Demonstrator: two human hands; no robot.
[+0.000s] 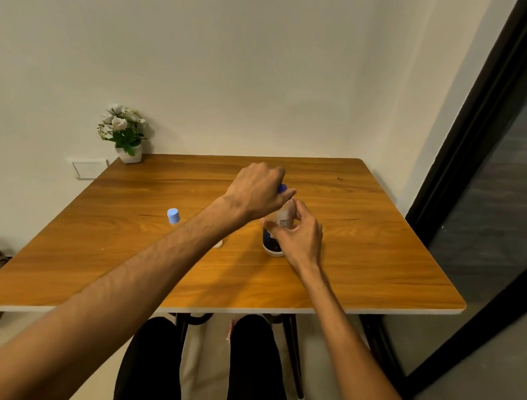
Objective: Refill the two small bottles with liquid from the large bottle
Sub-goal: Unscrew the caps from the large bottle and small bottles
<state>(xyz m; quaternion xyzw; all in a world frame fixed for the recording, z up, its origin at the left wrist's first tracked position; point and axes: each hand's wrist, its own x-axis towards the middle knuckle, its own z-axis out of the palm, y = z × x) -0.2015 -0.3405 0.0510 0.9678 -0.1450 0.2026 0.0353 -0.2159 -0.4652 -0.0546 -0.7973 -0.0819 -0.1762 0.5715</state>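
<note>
So the large bottle (280, 229) is standing upright on the wooden table (377, 256), roughly mid-table and a bit right of centre, whitish body with a dark label band near the bottom. Both hands are on it. The left hand (258, 191) comes in from above and sits over the top of the bottle, fingers curled down around the blue cap (282, 188), of which only a sliver pokes out past the knuckles. The right hand (298, 235) is lower, on the near-right side of the bottle, with thumb and fingers wrapped loosely round the body at about label height, so the bottle is basically sandwiched: one hand on the cap, one steadying the middle. Off to the left, well apart from all that, there's a small bottle with a light blue cap (173, 216) standing on the table just past the left forearm. A second small whitish thing (218, 243) peeks out from under that forearm, touching the table, but it's mostly hidden so I can't tell what it is. Back left corner of the table has a little white pot of artificial white flowers (123, 132) up against the wall, and there's a white wall plate (88, 168) just below table level behind it.
</note>
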